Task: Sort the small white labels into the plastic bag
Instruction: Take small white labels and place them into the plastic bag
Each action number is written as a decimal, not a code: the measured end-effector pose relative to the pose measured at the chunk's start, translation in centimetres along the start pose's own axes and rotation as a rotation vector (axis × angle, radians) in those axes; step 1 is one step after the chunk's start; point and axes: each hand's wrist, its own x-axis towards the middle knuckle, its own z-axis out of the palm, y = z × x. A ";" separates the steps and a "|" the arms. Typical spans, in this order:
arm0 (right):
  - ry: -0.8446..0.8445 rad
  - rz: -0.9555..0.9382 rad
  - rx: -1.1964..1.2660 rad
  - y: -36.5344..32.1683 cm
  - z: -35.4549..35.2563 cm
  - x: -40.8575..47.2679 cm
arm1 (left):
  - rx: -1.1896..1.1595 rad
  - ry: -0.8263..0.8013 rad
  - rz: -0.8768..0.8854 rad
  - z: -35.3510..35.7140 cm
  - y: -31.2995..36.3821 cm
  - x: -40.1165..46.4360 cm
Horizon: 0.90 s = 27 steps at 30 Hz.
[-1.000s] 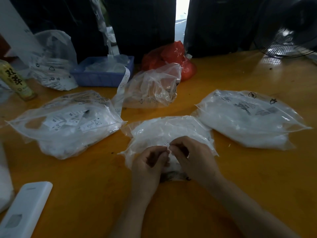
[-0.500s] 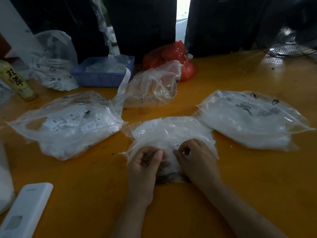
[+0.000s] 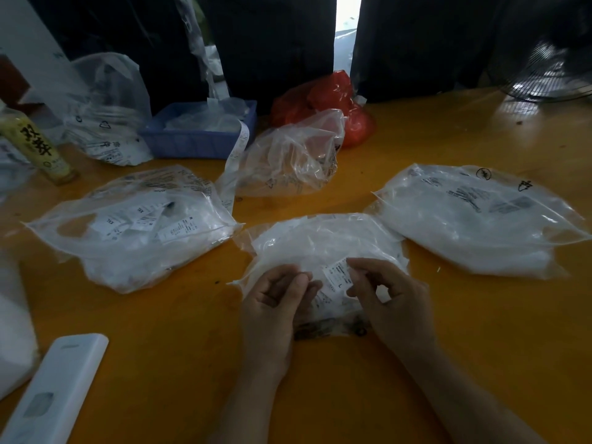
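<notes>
White label (image 3: 339, 273), small, rectangular, dark print, tilted, pinched at its edge by right hand (image 3: 389, 294) over the middle clear bag (image 3: 320, 241) on the orange table (image 3: 480, 331). Left hand (image 3: 275, 299) loosely curled beside it; contents unclear.

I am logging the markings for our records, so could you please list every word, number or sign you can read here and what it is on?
"双葵", read with some doubt: yellow bottle.
"XXL": labels in the left bag.
"L": label pinched by the right hand.
Recycling triangle: white carrier bag.
Round and triangular symbols: right bag; its print is too blurred.
Paper strip: too small.
</notes>
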 end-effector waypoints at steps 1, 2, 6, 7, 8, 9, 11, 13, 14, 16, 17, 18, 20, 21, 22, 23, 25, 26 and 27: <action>-0.011 0.028 0.027 0.0 0.1 -0.1 | 0.000 0.002 -0.002 0.0 -0.1 0.0; -0.017 0.058 0.051 0.0 0.2 -0.1 | 0.010 0.000 0.000 0.0 -0.1 -0.1; -0.010 0.095 0.095 0.3 0.3 0.0 | 0.061 -0.016 0.020 -0.1 -0.3 -0.2; -0.004 0.085 0.100 0.4 0.4 0.0 | 0.061 -0.018 0.020 -0.1 -0.3 -0.2; 0.003 0.082 0.114 0.5 0.4 0.0 | 0.062 -0.021 0.018 0.0 -0.2 -0.2; 0.011 0.079 0.133 0.6 0.4 0.0 | 0.067 -0.026 0.017 0.0 -0.2 -0.2; 0.025 0.083 0.176 0.7 0.5 -0.1 | 0.084 -0.038 0.020 -0.1 -0.2 -0.2; 0.027 0.100 0.207 0.7 0.5 -0.1 | 0.099 -0.051 0.017 -0.1 -0.3 -0.2; 0.031 0.103 0.210 0.7 0.4 0.0 | 0.106 -0.054 0.013 -0.1 -0.3 -0.3; 0.042 0.102 0.217 0.7 0.4 -0.1 | 0.114 -0.060 0.010 -0.1 -0.3 -0.3; 0.045 0.101 0.219 0.7 0.4 -0.1 | 0.110 -0.065 0.012 -0.2 -0.3 -0.2; 0.045 0.103 0.221 0.7 0.4 -0.1 | 0.103 -0.069 0.015 -0.2 -0.2 -0.2; 0.047 0.108 0.217 0.6 0.4 -0.1 | 0.097 -0.076 0.020 -0.2 -0.1 -0.2; 0.054 0.092 0.199 0.6 0.4 0.0 | 0.104 -0.076 0.020 -0.2 -0.1 -0.2; 0.059 0.053 0.169 0.6 0.3 0.0 | 0.124 -0.074 0.022 -0.1 -0.1 -0.3; 0.059 -0.003 0.128 0.6 0.3 0.0 | 0.171 -0.075 0.036 -0.1 -0.1 -0.5; 0.006 -0.081 0.088 0.6 0.1 0.0 | 0.337 -0.101 0.098 -0.2 -0.1 -0.6; -0.048 -0.089 0.099 0.4 0.1 0.0 | 0.436 -0.116 0.131 -0.3 -0.2 -0.7; -0.109 -0.105 0.100 0.2 0.0 0.0 | 0.522 -0.124 0.154 -0.3 -0.1 -0.7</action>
